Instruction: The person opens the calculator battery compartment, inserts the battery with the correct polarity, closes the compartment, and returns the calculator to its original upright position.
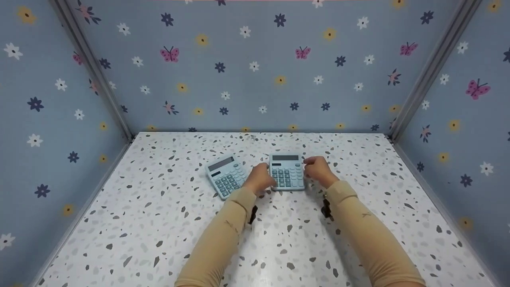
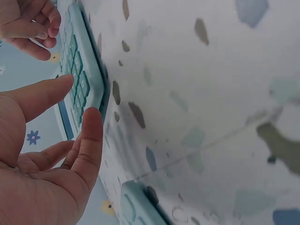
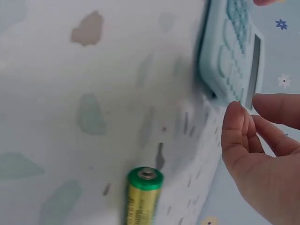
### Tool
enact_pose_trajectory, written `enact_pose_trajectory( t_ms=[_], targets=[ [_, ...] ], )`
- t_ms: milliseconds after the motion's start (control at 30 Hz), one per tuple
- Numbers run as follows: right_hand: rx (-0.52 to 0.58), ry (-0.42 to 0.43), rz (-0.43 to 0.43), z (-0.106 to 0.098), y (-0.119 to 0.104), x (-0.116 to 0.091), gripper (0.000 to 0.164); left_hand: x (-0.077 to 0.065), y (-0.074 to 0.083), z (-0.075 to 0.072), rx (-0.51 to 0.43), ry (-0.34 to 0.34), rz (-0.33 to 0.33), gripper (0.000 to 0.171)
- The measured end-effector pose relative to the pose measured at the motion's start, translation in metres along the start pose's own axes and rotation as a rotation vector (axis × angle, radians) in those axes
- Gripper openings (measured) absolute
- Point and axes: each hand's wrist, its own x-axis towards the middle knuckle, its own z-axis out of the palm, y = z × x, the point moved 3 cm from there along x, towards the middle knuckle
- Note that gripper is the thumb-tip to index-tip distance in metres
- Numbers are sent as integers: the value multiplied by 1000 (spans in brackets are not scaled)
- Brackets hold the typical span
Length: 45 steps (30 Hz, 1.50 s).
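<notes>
Two light-blue calculators lie on the speckled tabletop in the head view. The right-hand calculator (image 1: 295,175) lies straight, between the two hands. Tilted to the left, the other calculator (image 1: 219,175) is partly covered by the left hand and sleeve. My left hand (image 1: 259,177) is at the straight calculator's left edge; in the left wrist view its thumb and fingers are spread apart. My right hand (image 1: 318,170) is at the right edge, with bent, relaxed fingers beside the calculator's corner (image 3: 218,70). Whether the fingertips touch it, I cannot tell.
A green and gold battery (image 3: 143,197) is on the tabletop near the right hand in the right wrist view. Flowered blue panels (image 1: 255,79) enclose the white speckled tabletop (image 1: 279,255) at the back and both sides, with metal posts at the corners.
</notes>
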Motion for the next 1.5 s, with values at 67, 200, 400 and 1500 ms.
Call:
enact_pose_trajectory(
  t_ms=[67,200,400,1500],
  targets=[
    [30,4,-47,-3,-5,-4,49,0,0,-5,31,7,6,75],
    [81,18,-117,-7,-13,-9,49,0,-1,-16,57,15,31,76],
    [111,37,-163,-8,-21,-19,51,-13,-1,-32,-17,23,91,68],
    [241,3,-289,25,-49,-51,43,-42,-30,-98,-13,159,79,60]
  ],
)
